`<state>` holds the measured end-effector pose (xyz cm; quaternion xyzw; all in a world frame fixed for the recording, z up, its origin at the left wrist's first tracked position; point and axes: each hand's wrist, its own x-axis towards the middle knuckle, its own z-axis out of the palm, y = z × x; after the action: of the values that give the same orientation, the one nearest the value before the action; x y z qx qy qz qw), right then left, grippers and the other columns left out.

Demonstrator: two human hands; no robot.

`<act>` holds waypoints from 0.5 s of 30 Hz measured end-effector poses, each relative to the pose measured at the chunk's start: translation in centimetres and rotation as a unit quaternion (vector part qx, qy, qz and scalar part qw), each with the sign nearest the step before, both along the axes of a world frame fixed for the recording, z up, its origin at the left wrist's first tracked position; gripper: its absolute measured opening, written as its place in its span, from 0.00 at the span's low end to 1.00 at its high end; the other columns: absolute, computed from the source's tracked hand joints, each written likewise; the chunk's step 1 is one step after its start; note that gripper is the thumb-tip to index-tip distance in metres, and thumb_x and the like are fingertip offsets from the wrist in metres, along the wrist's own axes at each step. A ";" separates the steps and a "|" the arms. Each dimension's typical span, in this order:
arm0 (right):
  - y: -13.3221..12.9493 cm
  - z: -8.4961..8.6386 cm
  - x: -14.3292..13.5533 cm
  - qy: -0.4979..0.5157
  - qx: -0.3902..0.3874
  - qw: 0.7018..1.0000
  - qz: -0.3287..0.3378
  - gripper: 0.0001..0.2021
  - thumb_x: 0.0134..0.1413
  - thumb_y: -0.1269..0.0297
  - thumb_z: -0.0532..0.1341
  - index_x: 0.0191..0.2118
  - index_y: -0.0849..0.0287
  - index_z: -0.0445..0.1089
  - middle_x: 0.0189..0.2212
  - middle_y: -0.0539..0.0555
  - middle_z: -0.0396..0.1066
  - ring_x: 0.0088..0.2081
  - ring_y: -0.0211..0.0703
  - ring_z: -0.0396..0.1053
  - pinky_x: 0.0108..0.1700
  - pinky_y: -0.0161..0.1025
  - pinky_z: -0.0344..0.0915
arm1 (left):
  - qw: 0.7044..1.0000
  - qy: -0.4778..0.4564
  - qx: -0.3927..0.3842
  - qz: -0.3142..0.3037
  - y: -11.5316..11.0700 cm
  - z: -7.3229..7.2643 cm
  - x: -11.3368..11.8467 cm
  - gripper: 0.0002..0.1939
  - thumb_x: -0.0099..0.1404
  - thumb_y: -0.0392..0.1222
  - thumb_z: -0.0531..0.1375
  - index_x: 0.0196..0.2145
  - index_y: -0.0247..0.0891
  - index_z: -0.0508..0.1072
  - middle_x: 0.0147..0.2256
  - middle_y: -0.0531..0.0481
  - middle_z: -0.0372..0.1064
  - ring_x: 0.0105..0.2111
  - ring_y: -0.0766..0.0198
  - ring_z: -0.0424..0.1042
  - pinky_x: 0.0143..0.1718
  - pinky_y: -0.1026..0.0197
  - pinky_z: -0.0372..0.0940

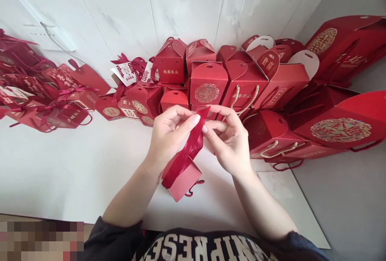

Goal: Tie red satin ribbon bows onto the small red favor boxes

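Observation:
Between my two hands a dark red satin ribbon [184, 157] is held up, its pointed end at the top. My left hand [171, 132] pinches it near that end with thumb and forefinger. On the other side, the thumb and fingers of my right hand [230, 140] are closed at the ribbon's edge. The ribbon runs down over a small red gift box [184, 178] on the white table, just below my hands. A twisted red cord [194, 187] sticks out at the box's right side. My hands and the ribbon hide the box's far part.
Red gift boxes [209, 84] with gold print stand stacked along the marbled wall. Large red boxes [340, 126] fill the right side of the white table [120, 176]. Ribbon-tied boxes [64, 114] lie at the left, below a wall socket [50, 35] with a cable.

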<state>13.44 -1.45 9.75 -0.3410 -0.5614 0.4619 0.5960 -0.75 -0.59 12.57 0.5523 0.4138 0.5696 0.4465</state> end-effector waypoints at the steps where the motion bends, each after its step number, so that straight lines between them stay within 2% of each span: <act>1: 0.0 -0.1 0.0 0.000 0.000 1.000 0.001 0.18 0.58 0.59 0.65 0.53 0.50 0.63 0.30 0.49 0.76 0.28 0.39 0.73 0.25 0.35 0.69 | 1.000 -0.008 -0.008 -0.005 -0.1 0.0 0.1 0.07 0.60 0.42 0.66 0.30 0.39 0.72 0.29 0.52 0.73 0.31 0.66 0.74 0.34 0.63 0.69; 8: 0.0 -0.1 -0.1 -0.017 0.006 1.000 -0.004 0.17 0.60 0.60 0.63 0.53 0.50 0.63 0.29 0.49 0.74 0.29 0.40 0.73 0.30 0.39 0.71 | 1.000 0.007 0.001 0.016 0.0 -0.1 0.0 0.08 0.60 0.42 0.67 0.30 0.38 0.72 0.28 0.52 0.75 0.28 0.65 0.75 0.31 0.64 0.69; 12: -0.1 0.1 0.1 0.007 0.024 1.000 0.005 0.08 0.63 0.60 0.59 0.46 0.52 0.65 0.26 0.47 0.72 0.30 0.40 0.73 0.36 0.41 0.73 | 0.999 0.029 0.005 0.044 -0.2 -0.1 0.2 0.09 0.59 0.44 0.67 0.29 0.39 0.71 0.25 0.53 0.74 0.25 0.66 0.74 0.25 0.64 0.68; 15: 0.0 0.3 0.2 0.002 0.022 1.000 -0.015 0.07 0.62 0.58 0.61 0.38 0.53 0.65 0.22 0.46 0.69 0.25 0.38 0.70 0.29 0.37 0.70 | 0.998 0.052 0.001 0.038 -0.5 0.2 0.2 0.09 0.58 0.43 0.67 0.31 0.39 0.71 0.26 0.53 0.75 0.25 0.65 0.74 0.25 0.64 0.69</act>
<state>13.68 -1.48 10.00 -0.3351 -0.5648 0.4417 0.6112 -0.51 -1.09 12.72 0.5656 0.4568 0.5569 0.4015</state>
